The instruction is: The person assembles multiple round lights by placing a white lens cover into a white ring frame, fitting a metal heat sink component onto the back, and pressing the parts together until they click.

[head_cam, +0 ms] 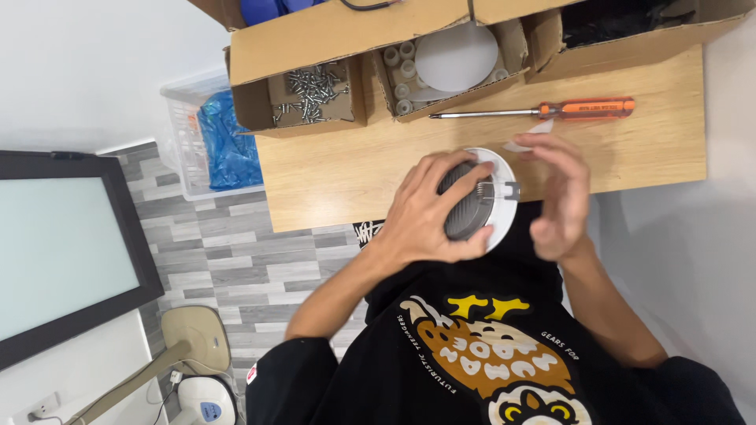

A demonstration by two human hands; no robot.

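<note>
L hand clamps over ribbed grey housing of round light fitting at desk edge; R hand open beside white rim, holding nothing. Risk: smooth rim overhangs the edge, fitting could slip off. Beyond: orange-handled screwdriver, cardboard box of metal screws, white disc.

Black short-sleeved T-shirt (cartoon print in yellow, brown, white)

Bright, even indoor light, soft shadows, slight motion blur, mild wide-angle edge distortion.
</note>
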